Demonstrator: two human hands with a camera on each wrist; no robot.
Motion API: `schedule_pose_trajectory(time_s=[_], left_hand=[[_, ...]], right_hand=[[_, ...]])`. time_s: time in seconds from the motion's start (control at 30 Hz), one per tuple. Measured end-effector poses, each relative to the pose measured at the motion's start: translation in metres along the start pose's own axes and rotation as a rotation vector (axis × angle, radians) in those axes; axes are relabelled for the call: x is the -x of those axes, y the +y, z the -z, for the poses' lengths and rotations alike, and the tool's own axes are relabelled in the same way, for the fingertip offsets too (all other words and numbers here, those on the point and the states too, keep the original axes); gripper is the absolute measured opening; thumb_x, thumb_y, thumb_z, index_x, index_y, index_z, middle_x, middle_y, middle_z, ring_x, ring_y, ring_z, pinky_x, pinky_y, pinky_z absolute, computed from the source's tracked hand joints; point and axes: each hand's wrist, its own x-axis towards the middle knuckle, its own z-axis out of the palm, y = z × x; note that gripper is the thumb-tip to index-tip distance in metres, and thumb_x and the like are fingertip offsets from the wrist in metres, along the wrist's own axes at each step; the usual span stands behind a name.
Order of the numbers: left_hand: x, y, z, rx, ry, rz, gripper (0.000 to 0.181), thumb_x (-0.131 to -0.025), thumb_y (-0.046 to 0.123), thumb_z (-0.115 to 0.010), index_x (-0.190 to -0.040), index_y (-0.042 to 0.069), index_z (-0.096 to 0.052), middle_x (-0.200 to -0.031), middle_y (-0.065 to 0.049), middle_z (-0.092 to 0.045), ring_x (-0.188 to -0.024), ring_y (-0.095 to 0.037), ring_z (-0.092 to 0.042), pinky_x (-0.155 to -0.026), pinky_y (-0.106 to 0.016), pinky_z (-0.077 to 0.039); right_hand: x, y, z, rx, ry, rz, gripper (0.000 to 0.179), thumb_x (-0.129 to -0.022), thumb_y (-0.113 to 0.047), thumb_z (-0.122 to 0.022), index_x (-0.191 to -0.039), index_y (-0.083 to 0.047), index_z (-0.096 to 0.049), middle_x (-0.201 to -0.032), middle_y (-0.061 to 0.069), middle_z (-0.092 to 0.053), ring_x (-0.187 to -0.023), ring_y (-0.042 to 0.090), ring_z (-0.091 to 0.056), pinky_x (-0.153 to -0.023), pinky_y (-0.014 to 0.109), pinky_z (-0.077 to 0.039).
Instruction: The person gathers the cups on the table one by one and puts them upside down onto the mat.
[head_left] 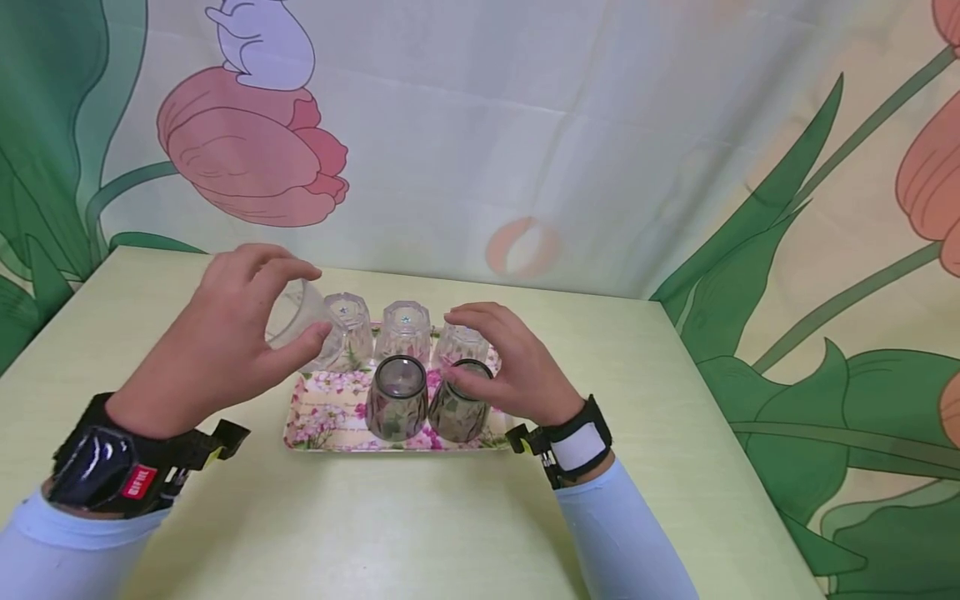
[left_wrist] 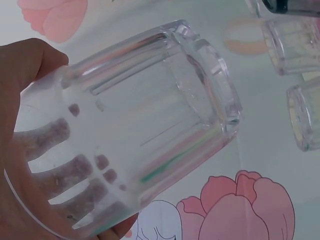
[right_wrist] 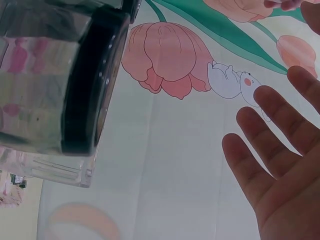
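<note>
My left hand (head_left: 225, 342) grips a clear faceted glass (left_wrist: 165, 105), its fingers and thumb round the mouth end. This glass is tilted, held at the left end of a floral tray (head_left: 330, 433), with its thick base pointing away from the palm. On the tray, several clear glasses (head_left: 406, 329) stand in a back row, narrow ends up. Two smoky grey glasses (head_left: 400, 400) are in front of them. My right hand (head_left: 517, 362) hovers by the right grey glass (head_left: 459, 412), fingers spread and holding nothing; the right wrist view shows a gap between them.
The tray sits on a pale yellow table (head_left: 360, 525). Behind the table hangs a curtain (head_left: 465, 167) printed with tulips and a white animal. Black straps with small devices are on both wrists (head_left: 127, 458).
</note>
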Motion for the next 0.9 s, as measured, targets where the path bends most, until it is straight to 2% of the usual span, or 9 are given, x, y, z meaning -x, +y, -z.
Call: schedule_pose_trajectory(time_s=[0.2, 0.37, 0.7, 0.9], left_hand=[[0.000, 0.010, -0.006, 0.040, 0.033, -0.053, 0.045, -0.081, 0.022, -0.075, -0.120, 0.004, -0.061, -0.124, -0.017, -0.054, -0.116, -0.038, -0.048, -0.094, -0.054, -0.040], [-0.002, 0.020, -0.011, 0.078, 0.023, -0.065, 0.043, -0.082, 0.022, -0.074, -0.119, 0.005, -0.060, -0.124, -0.015, -0.054, -0.120, -0.037, -0.046, -0.098, -0.054, -0.038], [-0.002, 0.031, -0.022, 0.068, 0.051, -0.143, 0.049, -0.081, 0.029, -0.071, -0.120, 0.003, -0.059, -0.123, -0.018, -0.053, -0.117, -0.039, -0.047, -0.096, -0.054, -0.041], [-0.003, 0.039, -0.026, 0.090, 0.066, -0.156, 0.049, -0.082, 0.031, -0.070, -0.120, 0.003, -0.058, -0.125, -0.018, -0.052, -0.118, -0.039, -0.046, -0.095, -0.053, -0.043]], right_hand=[[0.000, -0.001, -0.001, 0.010, -0.012, 0.000, 0.059, -0.088, -0.029, -0.075, -0.140, -0.010, -0.054, -0.138, 0.008, -0.055, -0.130, 0.021, -0.050, -0.110, 0.035, -0.044], [-0.001, -0.003, -0.001, 0.003, -0.013, 0.013, 0.058, -0.090, -0.031, -0.073, -0.140, -0.010, -0.053, -0.138, 0.008, -0.055, -0.131, 0.021, -0.050, -0.110, 0.035, -0.044], [-0.004, -0.012, 0.001, 0.008, 0.018, 0.065, 0.061, -0.086, -0.026, -0.077, -0.138, -0.006, -0.053, -0.136, 0.011, -0.057, -0.129, 0.023, -0.052, -0.110, 0.034, -0.044], [-0.006, -0.014, -0.002, 0.007, 0.005, 0.089, 0.061, -0.086, -0.027, -0.078, -0.137, -0.005, -0.053, -0.134, 0.010, -0.058, -0.128, 0.022, -0.053, -0.111, 0.032, -0.042]])
